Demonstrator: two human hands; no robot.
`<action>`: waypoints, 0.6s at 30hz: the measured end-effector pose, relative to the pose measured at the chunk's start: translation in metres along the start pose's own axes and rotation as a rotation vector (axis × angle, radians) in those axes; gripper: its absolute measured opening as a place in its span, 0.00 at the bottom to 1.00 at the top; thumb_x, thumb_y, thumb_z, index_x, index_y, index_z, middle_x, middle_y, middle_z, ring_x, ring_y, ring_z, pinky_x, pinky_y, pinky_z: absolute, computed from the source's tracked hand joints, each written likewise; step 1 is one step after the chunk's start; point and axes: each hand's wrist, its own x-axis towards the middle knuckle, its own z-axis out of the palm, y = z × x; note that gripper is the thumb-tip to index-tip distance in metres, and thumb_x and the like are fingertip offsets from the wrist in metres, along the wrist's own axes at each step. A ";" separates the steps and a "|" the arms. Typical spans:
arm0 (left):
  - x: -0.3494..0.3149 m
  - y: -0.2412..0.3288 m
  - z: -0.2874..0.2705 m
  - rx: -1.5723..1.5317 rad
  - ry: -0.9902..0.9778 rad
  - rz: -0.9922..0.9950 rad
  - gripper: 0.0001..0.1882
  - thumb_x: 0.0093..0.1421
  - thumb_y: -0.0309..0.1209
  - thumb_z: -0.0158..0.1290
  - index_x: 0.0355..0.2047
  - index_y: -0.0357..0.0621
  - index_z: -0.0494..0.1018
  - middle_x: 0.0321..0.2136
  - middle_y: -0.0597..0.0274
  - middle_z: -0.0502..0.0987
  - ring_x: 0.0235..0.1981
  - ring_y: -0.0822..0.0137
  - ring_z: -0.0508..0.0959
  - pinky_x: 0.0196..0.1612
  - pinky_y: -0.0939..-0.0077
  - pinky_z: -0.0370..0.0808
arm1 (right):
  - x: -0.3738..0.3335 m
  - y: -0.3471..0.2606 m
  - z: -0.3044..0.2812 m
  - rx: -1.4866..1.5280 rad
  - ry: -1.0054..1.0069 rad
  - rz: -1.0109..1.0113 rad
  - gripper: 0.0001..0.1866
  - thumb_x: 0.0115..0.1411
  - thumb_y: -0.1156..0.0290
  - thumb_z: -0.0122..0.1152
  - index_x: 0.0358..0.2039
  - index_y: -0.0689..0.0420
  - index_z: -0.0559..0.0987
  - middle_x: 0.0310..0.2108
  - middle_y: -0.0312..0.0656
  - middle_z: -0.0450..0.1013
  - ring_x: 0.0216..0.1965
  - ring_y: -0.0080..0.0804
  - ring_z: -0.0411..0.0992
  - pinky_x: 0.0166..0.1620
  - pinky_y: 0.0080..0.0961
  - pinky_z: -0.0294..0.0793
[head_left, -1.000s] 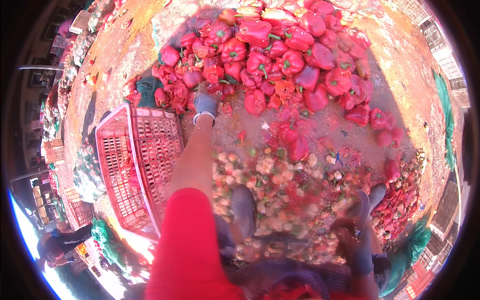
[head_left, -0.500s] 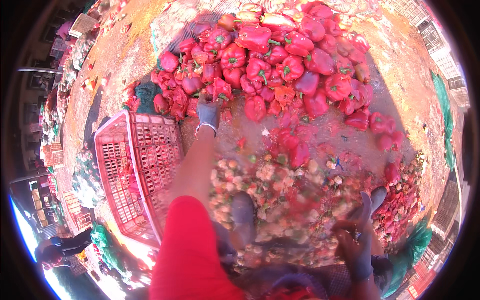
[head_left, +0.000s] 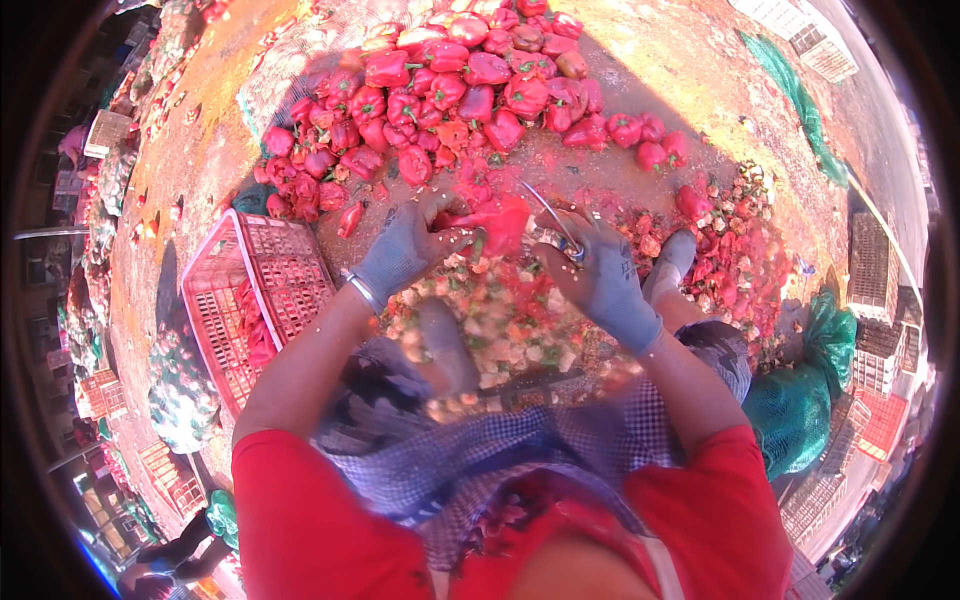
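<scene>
In front of me my gloved left hand (head_left: 405,250) is closed on a red bell pepper (head_left: 503,222), which looks torn or cut and is slightly blurred. My right hand (head_left: 603,275), in a grey glove too, grips a knife (head_left: 548,210) with a thin blade pointing up and left, close to the pepper's right side. Beyond both hands lies a large heap of whole red bell peppers (head_left: 445,92). Below the hands, pale pepper cores and scraps (head_left: 500,320) cover the ground between my feet.
A red plastic crate (head_left: 292,265) stands tilted at my left, with red pepper pieces inside. Green mesh sacks (head_left: 795,415) lie at the right, near stacked crates (head_left: 870,260). Another heap of red scraps (head_left: 735,265) is beside my right foot. A person (head_left: 170,560) appears at lower left.
My left hand has come back from the heap toward me and now holds a pepper. The right hand has risen from the lower right to meet it, and the view has shifted.
</scene>
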 end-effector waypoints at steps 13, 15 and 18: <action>-0.012 0.051 0.056 -0.467 -0.077 -0.014 0.12 0.59 0.26 0.57 0.42 0.37 0.72 0.35 0.64 0.77 0.36 0.76 0.77 0.40 0.78 0.76 | -0.019 0.019 -0.023 0.156 -0.122 -0.004 0.14 0.55 0.65 0.64 0.38 0.60 0.79 0.27 0.49 0.76 0.29 0.44 0.76 0.34 0.36 0.73; -0.007 0.049 0.062 -0.612 -0.079 -0.008 0.11 0.60 0.24 0.55 0.43 0.36 0.72 0.35 0.66 0.76 0.37 0.76 0.77 0.41 0.79 0.76 | -0.020 0.032 -0.025 0.238 -0.163 0.058 0.16 0.55 0.64 0.64 0.41 0.60 0.79 0.27 0.48 0.77 0.29 0.43 0.76 0.35 0.34 0.73; -0.004 0.041 0.060 -0.555 0.001 0.007 0.11 0.60 0.25 0.56 0.43 0.37 0.72 0.35 0.66 0.76 0.38 0.77 0.76 0.42 0.80 0.75 | -0.009 0.028 -0.042 0.627 -0.354 0.486 0.17 0.56 0.64 0.65 0.43 0.60 0.79 0.27 0.46 0.77 0.32 0.41 0.76 0.38 0.33 0.73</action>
